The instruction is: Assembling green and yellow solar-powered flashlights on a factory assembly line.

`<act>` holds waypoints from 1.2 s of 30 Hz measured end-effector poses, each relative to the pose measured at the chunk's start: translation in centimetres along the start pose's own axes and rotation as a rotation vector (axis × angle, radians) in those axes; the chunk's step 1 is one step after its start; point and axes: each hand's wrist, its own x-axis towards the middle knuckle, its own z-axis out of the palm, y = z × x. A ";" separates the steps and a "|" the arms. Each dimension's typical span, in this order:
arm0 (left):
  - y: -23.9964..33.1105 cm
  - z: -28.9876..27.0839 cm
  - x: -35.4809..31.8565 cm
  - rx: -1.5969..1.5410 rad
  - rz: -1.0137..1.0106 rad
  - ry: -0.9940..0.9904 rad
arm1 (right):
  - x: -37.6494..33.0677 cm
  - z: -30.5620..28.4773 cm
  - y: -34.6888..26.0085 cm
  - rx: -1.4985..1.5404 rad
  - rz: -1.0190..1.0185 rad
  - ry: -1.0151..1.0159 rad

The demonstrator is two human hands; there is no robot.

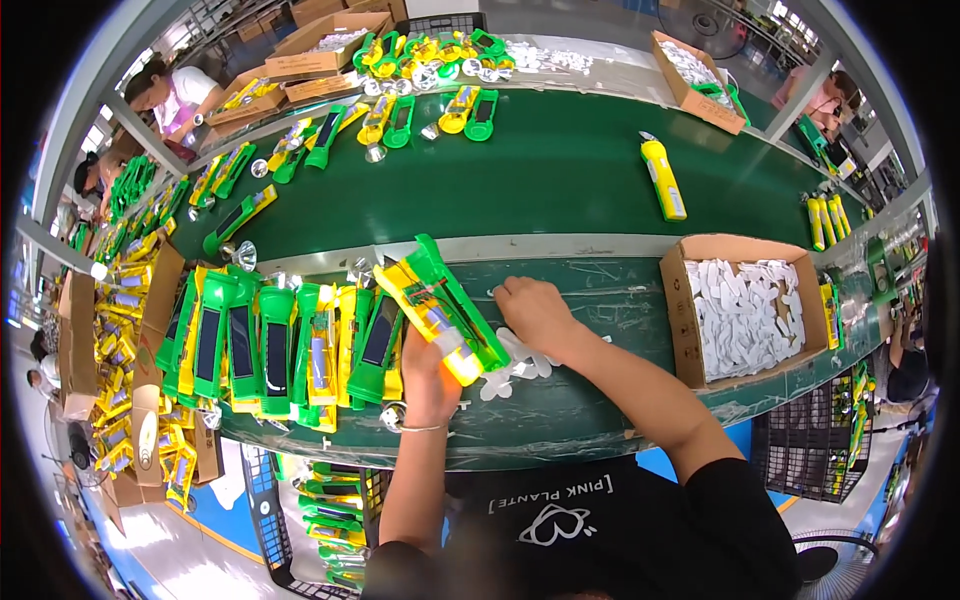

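My left hand [428,378] is wrapped round the lower end of an opened flashlight housing [455,305], one half green and the other yellow, with wires and a small board showing inside. A silvery reflector [393,414] hangs by my left wrist. To the right of the housing, my right hand [538,315] is low over the green bench, its fingertips pinched together; what they hold, if anything, is too small to make out. Small white plastic pieces [518,372] lie between my forearms. A row of green and yellow flashlight housings [275,345] with dark panels stands close on the left.
On the right is a cardboard box [680,330] of white pieces. A green conveyor belt [540,170] runs beyond the bench, carrying housings and one yellow flashlight [662,178]. Boxes of yellow parts stand far left; crates [800,450] sit below. Other people work at the sides.
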 end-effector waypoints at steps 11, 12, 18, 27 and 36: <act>-6.5 3.6 -0.4 0.307 0.067 -0.001 | -2.7 -7.9 -2.4 1.029 0.262 0.049; -6.7 4.4 -0.6 0.338 0.093 -0.011 | -2.3 -8.6 -2.9 0.903 0.248 0.079; -6.8 5.1 -1.3 0.463 0.215 -0.096 | -2.6 -8.2 -2.3 0.844 0.241 0.113; -7.2 4.6 -1.3 0.437 0.171 -0.083 | -3.3 -8.7 -2.5 1.039 0.237 0.122; -7.0 4.7 -1.3 0.467 0.128 -0.030 | -3.6 -9.2 -2.5 0.526 0.084 0.076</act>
